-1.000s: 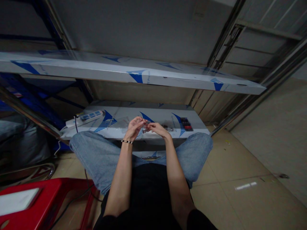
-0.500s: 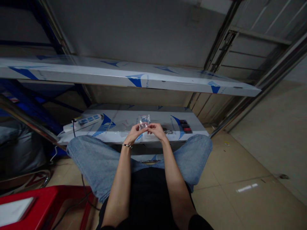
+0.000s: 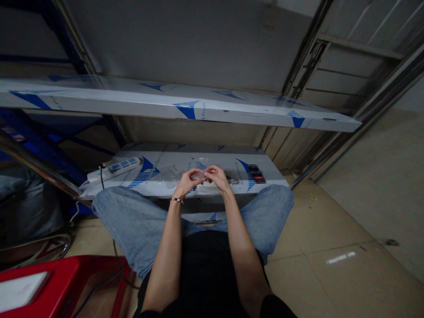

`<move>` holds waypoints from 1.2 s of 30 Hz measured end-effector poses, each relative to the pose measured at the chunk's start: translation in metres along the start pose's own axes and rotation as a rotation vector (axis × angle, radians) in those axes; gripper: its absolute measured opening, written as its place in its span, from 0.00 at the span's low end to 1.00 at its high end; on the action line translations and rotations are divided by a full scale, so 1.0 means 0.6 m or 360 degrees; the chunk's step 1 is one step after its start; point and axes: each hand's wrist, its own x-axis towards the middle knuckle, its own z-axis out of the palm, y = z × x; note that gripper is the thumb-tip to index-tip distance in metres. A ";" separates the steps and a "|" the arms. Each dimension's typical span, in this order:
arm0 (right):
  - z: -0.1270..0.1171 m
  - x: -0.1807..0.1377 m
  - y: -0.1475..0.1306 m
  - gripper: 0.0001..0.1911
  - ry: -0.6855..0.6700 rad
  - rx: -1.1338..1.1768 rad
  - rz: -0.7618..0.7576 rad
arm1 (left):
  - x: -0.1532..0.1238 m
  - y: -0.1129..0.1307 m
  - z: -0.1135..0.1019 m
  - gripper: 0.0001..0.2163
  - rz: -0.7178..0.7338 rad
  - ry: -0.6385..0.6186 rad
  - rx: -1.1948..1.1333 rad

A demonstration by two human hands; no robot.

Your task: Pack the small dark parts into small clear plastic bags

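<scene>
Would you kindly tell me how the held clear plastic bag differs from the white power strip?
The clear plastic bag is see-through; the white power strip is opaque with blue sockets. The bag is held between the left hand and right hand; the strip lies on the blue-printed lower shelf. The bag's visible part looks shorter than the strip.

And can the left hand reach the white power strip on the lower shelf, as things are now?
Probably yes. Only loose clear plastic seems to lie between the left hand and the white power strip. However, the hand pinches a small clear plastic bag, so it may need freeing first.
</scene>
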 end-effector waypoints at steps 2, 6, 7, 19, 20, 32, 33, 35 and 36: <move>0.000 -0.001 -0.003 0.21 0.0032 -0.0005 -0.0009 | -0.003 0.008 0.004 0.25 0.0003 -0.0066 0.0001; -0.003 -0.003 -0.006 0.21 0.0031 0.0009 0.0051 | -0.001 0.016 0.008 0.23 0.0046 -0.0106 -0.0081; -0.004 -0.004 -0.006 0.21 -0.0002 0.0034 0.0092 | 0.000 0.015 0.008 0.22 0.0045 -0.0089 -0.0094; -0.020 -0.003 0.007 0.22 -0.0051 0.0170 0.0304 | 0.009 -0.005 -0.001 0.21 0.0125 0.0150 -0.0088; -0.021 -0.004 0.008 0.21 -0.0094 0.0157 0.0306 | 0.007 -0.002 -0.002 0.22 0.0147 0.0151 -0.0098; -0.077 -0.005 0.073 0.11 0.0095 -0.1163 0.0876 | 0.000 0.001 0.009 0.17 0.0061 0.0105 -0.0443; -0.088 -0.003 0.079 0.11 0.0277 -0.1281 0.0864 | 0.000 0.002 0.009 0.17 0.0058 0.0104 -0.0409; -0.105 0.004 0.088 0.14 0.0499 -0.1375 0.0785 | 0.000 0.003 0.007 0.16 0.0061 0.0088 -0.0317; -0.109 0.009 0.093 0.15 0.0581 -0.1431 0.0741 | 0.000 0.003 0.007 0.16 0.0065 0.0080 -0.0268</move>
